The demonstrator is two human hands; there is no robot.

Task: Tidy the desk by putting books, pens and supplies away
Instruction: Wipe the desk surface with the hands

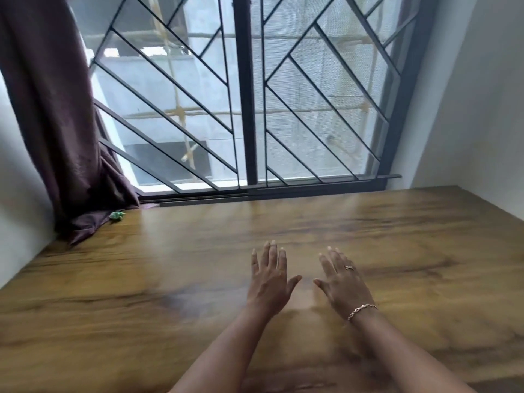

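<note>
A: hands status?
B: left hand (269, 276) and right hand (341, 282) both released, palms down, fingers straight, side by side over mid tabletop (141, 279). Gripping nothing. Can't tell if they touch the wood.
A: anything to tidy?
B: one small green item (117, 215) at the far-left corner, just beside the curtain (56, 109) hem, well apart from both hands. Too small to identify.
A: right wrist?
B: bracelet (361, 310).
</note>
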